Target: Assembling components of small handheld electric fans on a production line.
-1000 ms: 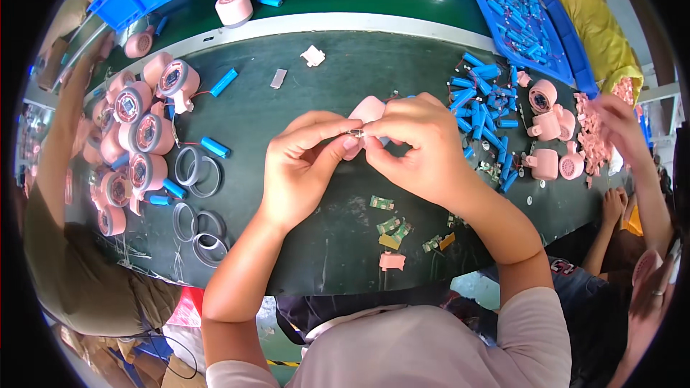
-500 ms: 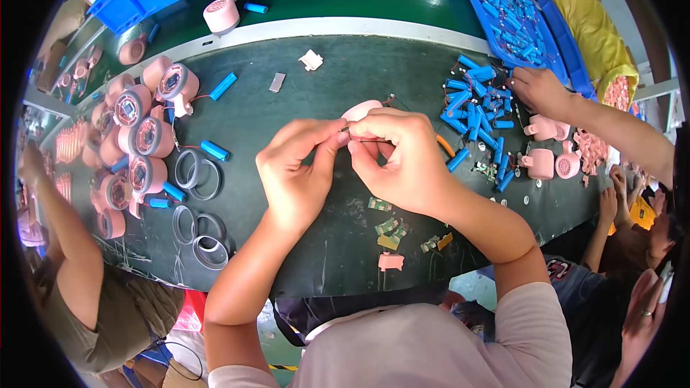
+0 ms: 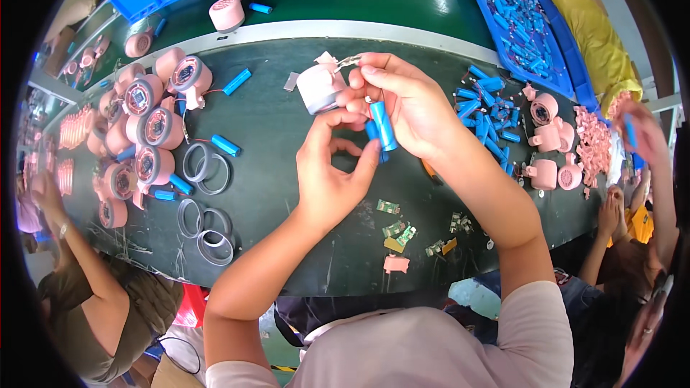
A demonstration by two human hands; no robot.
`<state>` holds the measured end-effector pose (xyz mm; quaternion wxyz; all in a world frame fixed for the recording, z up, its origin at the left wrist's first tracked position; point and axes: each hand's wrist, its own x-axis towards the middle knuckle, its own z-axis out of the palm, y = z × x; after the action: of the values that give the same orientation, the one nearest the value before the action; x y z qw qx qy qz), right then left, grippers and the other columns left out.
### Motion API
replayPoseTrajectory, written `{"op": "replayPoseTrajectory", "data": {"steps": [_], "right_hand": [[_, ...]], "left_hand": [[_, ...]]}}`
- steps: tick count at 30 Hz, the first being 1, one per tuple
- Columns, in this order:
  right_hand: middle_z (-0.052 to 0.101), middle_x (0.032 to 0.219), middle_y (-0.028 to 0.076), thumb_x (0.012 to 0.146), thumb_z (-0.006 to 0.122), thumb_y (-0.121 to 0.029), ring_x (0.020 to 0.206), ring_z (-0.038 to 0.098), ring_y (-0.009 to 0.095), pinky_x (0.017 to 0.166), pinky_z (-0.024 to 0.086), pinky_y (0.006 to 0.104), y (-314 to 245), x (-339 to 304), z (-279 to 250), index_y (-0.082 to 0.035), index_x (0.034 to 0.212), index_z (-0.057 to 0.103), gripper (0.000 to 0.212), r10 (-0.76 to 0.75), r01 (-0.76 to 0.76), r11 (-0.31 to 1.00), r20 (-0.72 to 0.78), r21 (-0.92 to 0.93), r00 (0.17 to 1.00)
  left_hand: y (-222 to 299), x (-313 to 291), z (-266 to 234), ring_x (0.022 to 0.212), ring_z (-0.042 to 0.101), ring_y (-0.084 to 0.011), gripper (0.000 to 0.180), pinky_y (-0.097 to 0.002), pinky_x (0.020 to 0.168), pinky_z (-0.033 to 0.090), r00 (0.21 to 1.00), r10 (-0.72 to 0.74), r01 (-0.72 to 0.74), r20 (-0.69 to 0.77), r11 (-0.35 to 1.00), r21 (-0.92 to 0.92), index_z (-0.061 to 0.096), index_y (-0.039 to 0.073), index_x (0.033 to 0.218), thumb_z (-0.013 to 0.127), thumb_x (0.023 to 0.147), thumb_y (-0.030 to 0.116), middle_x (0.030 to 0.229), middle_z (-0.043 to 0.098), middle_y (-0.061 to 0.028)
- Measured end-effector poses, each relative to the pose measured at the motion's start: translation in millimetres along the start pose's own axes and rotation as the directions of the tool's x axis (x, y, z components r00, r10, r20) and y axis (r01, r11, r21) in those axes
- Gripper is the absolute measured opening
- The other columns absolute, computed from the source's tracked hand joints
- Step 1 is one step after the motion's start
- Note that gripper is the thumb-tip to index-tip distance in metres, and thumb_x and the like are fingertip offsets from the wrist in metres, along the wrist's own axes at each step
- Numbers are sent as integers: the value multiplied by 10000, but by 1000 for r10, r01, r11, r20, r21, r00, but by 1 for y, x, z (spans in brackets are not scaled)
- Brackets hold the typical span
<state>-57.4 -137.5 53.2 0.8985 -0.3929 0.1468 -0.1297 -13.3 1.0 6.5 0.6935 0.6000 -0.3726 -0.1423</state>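
In front of me a pink round housing (image 3: 318,86) with a grey ring rests on the green table, close to both hands. My left hand (image 3: 332,172) is closed, thumb and fingers pinching a blue cylindrical battery (image 3: 383,128). A second blue shape shows just beside it, partly hidden by my fingers. Above, my right hand (image 3: 410,100) is closed too, its thumb and index finger pinching a small circuit board with wires (image 3: 349,62) over the housing's edge. Where the wires run between board, battery and housing is hidden by my fingers.
Pink housings (image 3: 158,126) and grey rings (image 3: 205,169) lie on the left. Small circuit boards (image 3: 395,230) are near me. Blue batteries (image 3: 489,111) pile up right, before a blue bin (image 3: 507,21). A co-worker's blurred hand (image 3: 640,129) holds something blue at far right.
My hands have moved apart, the right one upward. Blue batteries now show at my left fingers, and the pink housing has come into fuller view. The co-worker's hand has left the battery pile.
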Motion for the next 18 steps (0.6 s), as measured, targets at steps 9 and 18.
{"op": "replayPoseTrajectory", "data": {"steps": [9,18], "right_hand": [[650,1030,175,864,554,-41,931,624,201,815,482,323,11,0,-6,-12,1083,442,248,-161,154,970,-21,-188,987],[651,1035,158,901,529,-56,843,641,187,680,495,279,6,-9,-15,-30,1105,405,240,-285,224,835,-47,-502,957]], "left_hand": [[1,6,-12,768,592,-99,322,-214,602,479,911,-382,413,159,858,-306,483,7,1120,639,839,7,992,580,-64],[-2,11,-24,709,523,-42,129,-183,582,419,898,-426,438,109,887,-144,512,17,960,606,884,61,836,579,-9]]}}
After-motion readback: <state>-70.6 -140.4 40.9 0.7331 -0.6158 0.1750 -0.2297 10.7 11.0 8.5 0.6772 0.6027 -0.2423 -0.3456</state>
